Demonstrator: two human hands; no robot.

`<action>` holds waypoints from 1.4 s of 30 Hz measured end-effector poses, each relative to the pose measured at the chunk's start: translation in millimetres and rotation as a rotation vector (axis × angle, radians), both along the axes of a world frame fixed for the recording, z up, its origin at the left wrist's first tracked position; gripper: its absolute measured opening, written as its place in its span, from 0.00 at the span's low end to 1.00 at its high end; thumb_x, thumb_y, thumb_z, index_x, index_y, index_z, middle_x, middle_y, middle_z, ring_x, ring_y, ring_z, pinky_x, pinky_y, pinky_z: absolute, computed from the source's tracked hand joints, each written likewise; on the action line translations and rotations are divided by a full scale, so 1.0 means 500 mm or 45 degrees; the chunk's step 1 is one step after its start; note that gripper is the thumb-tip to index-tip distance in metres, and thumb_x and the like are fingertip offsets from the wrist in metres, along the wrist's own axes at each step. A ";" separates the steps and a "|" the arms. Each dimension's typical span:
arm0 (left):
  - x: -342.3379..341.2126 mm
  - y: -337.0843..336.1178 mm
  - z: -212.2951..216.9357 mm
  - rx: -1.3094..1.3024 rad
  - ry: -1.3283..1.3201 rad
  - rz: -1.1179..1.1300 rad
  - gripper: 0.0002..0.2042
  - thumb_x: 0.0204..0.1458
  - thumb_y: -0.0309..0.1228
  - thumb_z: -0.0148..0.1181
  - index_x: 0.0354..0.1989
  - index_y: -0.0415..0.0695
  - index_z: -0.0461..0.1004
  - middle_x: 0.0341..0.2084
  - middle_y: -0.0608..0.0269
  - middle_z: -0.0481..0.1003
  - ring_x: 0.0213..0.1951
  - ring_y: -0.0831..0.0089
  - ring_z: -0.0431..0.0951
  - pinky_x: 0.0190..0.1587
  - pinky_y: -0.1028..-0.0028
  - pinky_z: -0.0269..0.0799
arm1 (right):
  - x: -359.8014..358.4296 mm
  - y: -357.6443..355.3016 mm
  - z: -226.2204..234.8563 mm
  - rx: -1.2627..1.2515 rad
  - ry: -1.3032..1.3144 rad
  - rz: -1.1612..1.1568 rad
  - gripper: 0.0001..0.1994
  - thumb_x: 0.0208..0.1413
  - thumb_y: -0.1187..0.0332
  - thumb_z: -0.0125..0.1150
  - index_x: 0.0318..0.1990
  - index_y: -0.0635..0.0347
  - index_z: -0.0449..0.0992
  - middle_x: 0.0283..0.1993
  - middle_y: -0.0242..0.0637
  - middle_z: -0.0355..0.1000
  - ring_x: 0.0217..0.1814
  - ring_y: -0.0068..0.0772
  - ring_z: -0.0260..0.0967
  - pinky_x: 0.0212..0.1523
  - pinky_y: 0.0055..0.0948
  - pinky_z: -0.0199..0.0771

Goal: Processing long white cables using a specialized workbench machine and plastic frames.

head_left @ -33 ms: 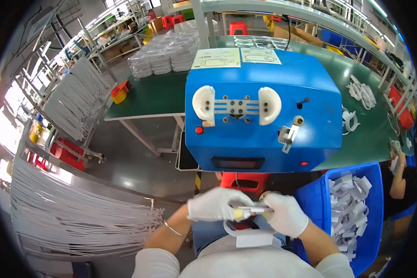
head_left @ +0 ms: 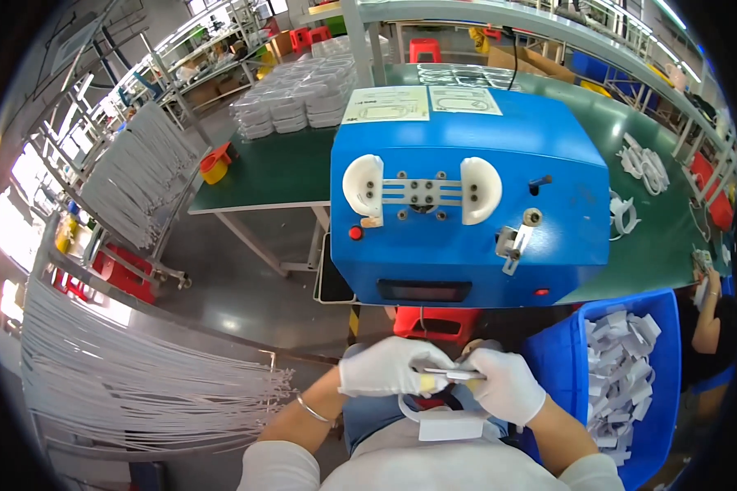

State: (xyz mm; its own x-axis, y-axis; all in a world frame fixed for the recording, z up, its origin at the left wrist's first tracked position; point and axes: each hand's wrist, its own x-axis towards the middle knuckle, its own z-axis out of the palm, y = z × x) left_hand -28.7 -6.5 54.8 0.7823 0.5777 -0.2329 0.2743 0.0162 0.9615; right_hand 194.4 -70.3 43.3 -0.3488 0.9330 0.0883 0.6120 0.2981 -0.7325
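- Before machine: white piece, between left hand and right hand
- Both: fingers pinched on it
- Step looks like two-handed adjusting; next move calls for steady grips

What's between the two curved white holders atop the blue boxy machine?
A slotted grey metal bracket spans the gap, as the head view shows.

Our left hand in a plain white glove ending near the wrist, one slim silver-coloured bangle above it, our right hand in a similar glove, our white top with short white sleeves, our blue trousers partly showing.
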 end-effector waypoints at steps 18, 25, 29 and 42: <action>0.055 -0.030 -0.097 -0.759 0.013 0.311 0.10 0.49 0.26 0.58 0.38 0.33 0.74 0.29 0.56 0.77 0.24 0.75 0.78 0.26 0.76 0.75 | 0.045 -0.001 -0.063 -0.977 0.575 -0.154 0.09 0.50 0.74 0.60 0.37 0.69 0.70 0.26 0.38 0.73 0.23 0.24 0.70 0.25 0.22 0.70; 0.093 -0.034 -0.094 -0.796 0.008 0.207 0.11 0.49 0.30 0.58 0.37 0.35 0.75 0.30 0.58 0.77 0.27 0.74 0.78 0.32 0.75 0.74 | 0.081 -0.039 -0.064 -1.249 0.866 -0.323 0.11 0.53 0.70 0.56 0.39 0.71 0.69 0.27 0.41 0.73 0.18 0.24 0.67 0.19 0.19 0.67; 0.089 -0.002 -0.060 -0.722 0.199 0.162 0.13 0.50 0.35 0.62 0.37 0.36 0.76 0.26 0.57 0.77 0.27 0.75 0.78 0.29 0.76 0.75 | 0.073 -0.023 -0.103 -1.068 0.748 -0.275 0.09 0.52 0.65 0.61 0.34 0.62 0.76 0.29 0.31 0.74 0.28 0.18 0.67 0.31 0.19 0.67; 0.094 -0.024 -0.107 -0.927 0.104 0.126 0.11 0.51 0.24 0.48 0.41 0.30 0.70 0.20 0.55 0.75 0.20 0.72 0.77 0.25 0.77 0.74 | 0.076 -0.022 -0.096 -1.000 0.603 -0.207 0.05 0.49 0.76 0.61 0.34 0.67 0.78 0.31 0.36 0.74 0.35 0.22 0.70 0.38 0.22 0.70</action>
